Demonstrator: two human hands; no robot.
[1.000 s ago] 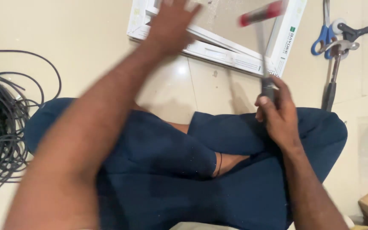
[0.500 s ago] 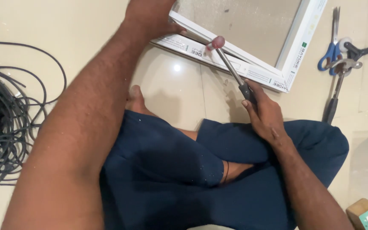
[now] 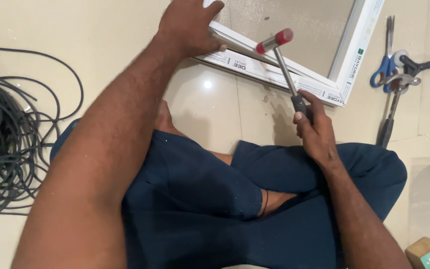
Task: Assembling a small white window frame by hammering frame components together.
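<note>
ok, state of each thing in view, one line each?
left hand: pressed flat on the frame's near rail
right hand: gripping the mallet's black handle
mallet: raised, red-tipped head above the frame rail
white mesh screen frame: lying flat on the floor
black cord: loosely coiled on the floor
blue-handled scissors: closed, lying on the floor
claw hammer: lying unused beside the scissors

Red-tipped mallet (image 3: 280, 55) tilted above white mesh frame (image 3: 294, 50)
</note>
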